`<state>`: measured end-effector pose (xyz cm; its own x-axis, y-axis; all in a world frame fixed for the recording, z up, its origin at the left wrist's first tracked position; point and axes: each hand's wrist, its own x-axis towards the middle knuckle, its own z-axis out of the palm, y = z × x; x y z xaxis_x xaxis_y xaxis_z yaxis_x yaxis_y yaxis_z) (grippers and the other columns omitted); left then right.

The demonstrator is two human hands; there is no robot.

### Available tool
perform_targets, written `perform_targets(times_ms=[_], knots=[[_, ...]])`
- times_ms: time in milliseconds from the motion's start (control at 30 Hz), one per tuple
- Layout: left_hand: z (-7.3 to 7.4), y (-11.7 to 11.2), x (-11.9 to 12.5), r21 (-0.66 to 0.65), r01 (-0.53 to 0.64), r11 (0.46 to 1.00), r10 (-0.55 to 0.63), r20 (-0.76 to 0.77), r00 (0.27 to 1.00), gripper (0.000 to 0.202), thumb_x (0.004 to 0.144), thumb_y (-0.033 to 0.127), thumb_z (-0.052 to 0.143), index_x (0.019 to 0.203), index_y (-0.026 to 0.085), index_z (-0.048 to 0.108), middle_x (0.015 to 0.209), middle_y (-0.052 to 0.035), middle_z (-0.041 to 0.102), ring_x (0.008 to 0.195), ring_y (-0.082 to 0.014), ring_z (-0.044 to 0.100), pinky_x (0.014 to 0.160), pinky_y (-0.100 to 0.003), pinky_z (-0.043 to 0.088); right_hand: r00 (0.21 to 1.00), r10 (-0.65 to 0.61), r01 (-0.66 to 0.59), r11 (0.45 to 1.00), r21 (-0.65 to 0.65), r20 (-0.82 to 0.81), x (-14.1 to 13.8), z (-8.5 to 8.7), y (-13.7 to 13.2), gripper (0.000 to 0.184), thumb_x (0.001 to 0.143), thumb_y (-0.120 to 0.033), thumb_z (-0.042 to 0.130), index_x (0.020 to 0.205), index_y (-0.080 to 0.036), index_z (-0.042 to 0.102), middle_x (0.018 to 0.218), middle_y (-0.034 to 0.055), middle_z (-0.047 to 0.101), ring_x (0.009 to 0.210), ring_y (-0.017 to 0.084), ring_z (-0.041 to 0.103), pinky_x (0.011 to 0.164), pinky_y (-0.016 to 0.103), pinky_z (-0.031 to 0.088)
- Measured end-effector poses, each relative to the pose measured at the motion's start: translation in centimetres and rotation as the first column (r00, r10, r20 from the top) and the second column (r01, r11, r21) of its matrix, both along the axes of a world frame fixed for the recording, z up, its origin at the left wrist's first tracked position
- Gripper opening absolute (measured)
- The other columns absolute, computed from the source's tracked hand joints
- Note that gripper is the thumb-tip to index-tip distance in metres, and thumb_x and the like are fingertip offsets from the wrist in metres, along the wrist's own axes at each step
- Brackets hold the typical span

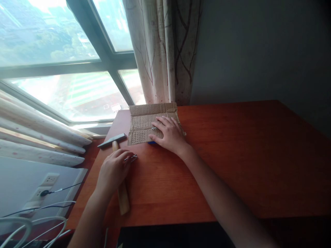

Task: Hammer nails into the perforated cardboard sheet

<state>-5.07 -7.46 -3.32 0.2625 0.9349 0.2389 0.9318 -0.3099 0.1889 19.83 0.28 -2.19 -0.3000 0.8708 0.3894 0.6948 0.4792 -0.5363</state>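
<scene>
Your left hand [113, 170] lies over the hammer [123, 199], its wooden handle running toward you; the fingers pinch a few small nails [132, 158]. Just beyond to the right, your right hand [169, 134] presses flat, fingers spread, on the perforated cardboard [144, 119] near the far edge of the surface [232, 155].

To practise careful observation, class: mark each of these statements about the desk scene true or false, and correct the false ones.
1. The right hand rests on the perforated cardboard. True.
2. The hammer is raised in the air. False: it lies on the table, handle beneath the left hand.
3. The left hand pinches small metal pieces. True.
4. The cardboard hangs on the wall. False: it lies on the table near the curtain.
</scene>
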Motion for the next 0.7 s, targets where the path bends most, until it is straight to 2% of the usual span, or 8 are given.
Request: perform_targets(times_ms=[233,367,433,567,700], knots=[[0.4,-0.5,0.0,0.117,-0.085,0.989,0.072,0.113,0.991,0.019,0.092,0.031,0.053,0.100,0.024,0.068,0.105,-0.0046,0.070,0.093,-0.0229,0.066,0.079,-0.031,0.050,1.000,-0.003,0.003,1.000,0.003,0.005,0.0,0.2,-0.1,0.049,0.088,-0.050,0.063,0.129,-0.023,0.063,0.145,0.0090,0.053,0.136,0.027,0.042,0.118,0.051,0.023],[1.6,-0.9,1.2,0.240,-0.148,0.960,0.090,0.236,0.968,0.017,0.090,0.027,0.058,0.103,0.023,0.069,0.100,-0.0033,0.070,0.080,-0.0172,0.065,0.074,-0.028,0.050,1.000,-0.003,0.003,1.000,0.001,0.008,0.1,0.2,-0.1,0.049,0.088,-0.049,0.062,0.129,-0.023,0.063,0.144,0.0089,0.054,0.136,0.027,0.042,0.118,0.051,0.023],[2.5,-0.7,2.0,0.303,-0.153,0.941,0.063,0.286,0.956,0.016,0.089,0.026,0.061,0.102,0.022,0.069,0.097,-0.0027,0.070,0.075,-0.0150,0.062,0.074,-0.028,0.050,1.000,-0.004,0.004,1.000,0.004,0.007,0.0,0.2,-0.1,0.049,0.088,-0.049,0.062,0.129,-0.022,0.063,0.144,0.0091,0.054,0.136,0.027,0.042,0.119,0.051,0.023],[4.3,1.2,4.1,0.334,-0.068,0.940,-0.049,0.328,0.943,0.012,0.088,0.025,0.062,0.097,0.021,0.069,0.091,-0.0020,0.070,0.075,-0.0138,0.062,0.073,-0.026,0.049,1.000,-0.002,0.002,1.000,0.002,0.003,0.0,0.2,-0.1,0.049,0.088,-0.049,0.063,0.129,-0.023,0.063,0.144,0.0095,0.053,0.136,0.027,0.042,0.118,0.051,0.022],[5.1,4.4,6.2,0.222,0.066,0.973,-0.129,0.287,0.949,0.016,0.089,0.027,0.060,0.098,0.020,0.071,0.091,-0.0034,0.070,0.079,-0.0154,0.064,0.073,-0.027,0.049,1.000,0.001,-0.001,1.000,0.007,-0.008,-0.1,0.1,0.0,0.046,0.088,-0.047,0.063,0.127,-0.024,0.063,0.144,0.0091,0.053,0.137,0.027,0.042,0.118,0.052,0.022]])
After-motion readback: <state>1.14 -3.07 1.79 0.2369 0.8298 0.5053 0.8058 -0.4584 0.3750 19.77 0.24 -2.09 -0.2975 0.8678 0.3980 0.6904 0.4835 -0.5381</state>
